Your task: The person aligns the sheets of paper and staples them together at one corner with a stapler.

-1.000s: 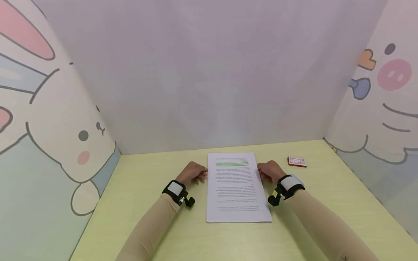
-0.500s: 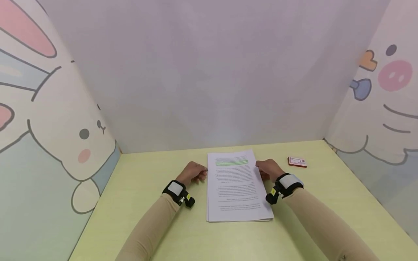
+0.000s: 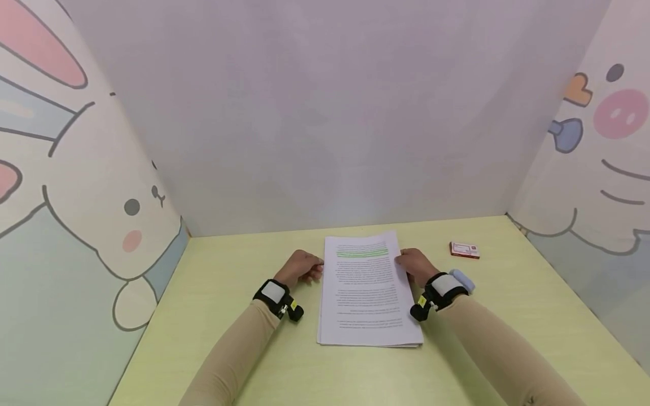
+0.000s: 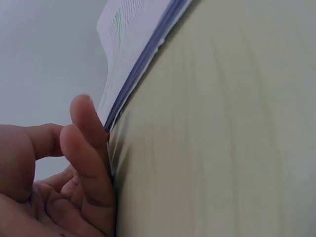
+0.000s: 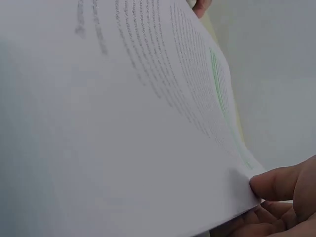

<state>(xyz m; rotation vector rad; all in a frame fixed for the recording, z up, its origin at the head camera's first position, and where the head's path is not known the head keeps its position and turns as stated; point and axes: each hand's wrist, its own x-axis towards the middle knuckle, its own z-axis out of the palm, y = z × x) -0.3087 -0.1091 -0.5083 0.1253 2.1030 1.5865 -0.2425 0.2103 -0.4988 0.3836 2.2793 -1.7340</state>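
A stack of printed paper sheets point(image 3: 363, 293), with green highlighted lines near its far end, lies on the table between the hands. My left hand point(image 3: 301, 268) is at its left edge, thumb and forefinger meeting at the paper. In the left wrist view the other fingers point(image 4: 86, 158) are curled beside the stack's edge; the exact contact is hidden behind them. On the opposite side my right hand point(image 3: 416, 265) pinches the right edge, thumb on top and fingers underneath. That edge curves up off the table, as the right wrist view shows.
A small red-and-white box point(image 3: 464, 250) lies to the right, beyond the right hand. Nearer, a light-blue rounded object point(image 3: 463, 280) is partly hidden by the right wrist strap. Upright cartoon-printed panels and a plain back wall point(image 3: 335, 141) border the yellow table point(image 3: 228, 366).
My right hand has shifted slightly left and lifted the paper's right edge. The near corner sheets have spread a little. More of the light-blue object shows. The left hand stays nearly still.
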